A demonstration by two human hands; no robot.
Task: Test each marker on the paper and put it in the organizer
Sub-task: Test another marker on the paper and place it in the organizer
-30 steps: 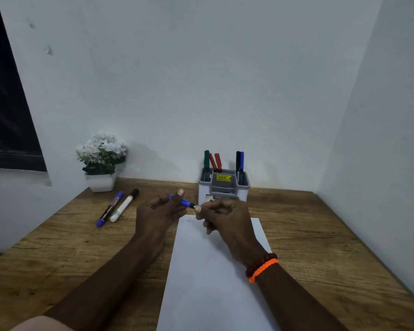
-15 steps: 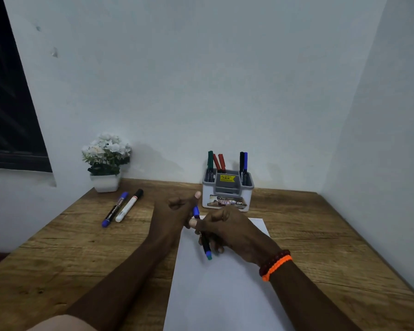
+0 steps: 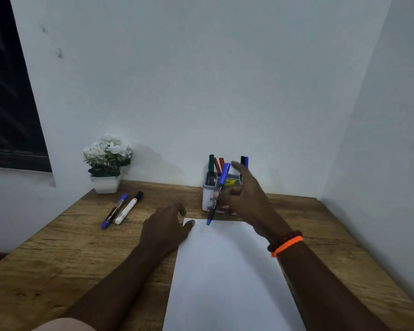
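My right hand (image 3: 243, 199) holds a blue marker (image 3: 219, 194) nearly upright, cap posted on its top end, tip touching the far edge of the white paper (image 3: 227, 278). The index finger sticks out; thumb and other fingers pinch the barrel. My left hand (image 3: 165, 225) lies flat on the table, thumb pressing the paper's far left corner. Behind the marker stands the grey-and-white organizer (image 3: 207, 194), with green, red, black and blue markers upright in it. A blue-capped black marker (image 3: 114, 210) and a black-capped white marker (image 3: 129, 207) lie side by side at the left.
A white pot of white flowers (image 3: 106, 163) stands at the back left against the wall. The wooden table (image 3: 65, 249) sits in a corner, with walls behind and to the right. A dark window is at the far left.
The cap came off and now sits on the marker's back end. My right hand turned the marker tip-down onto the paper's far edge. My left hand let go and dropped onto the paper's corner.
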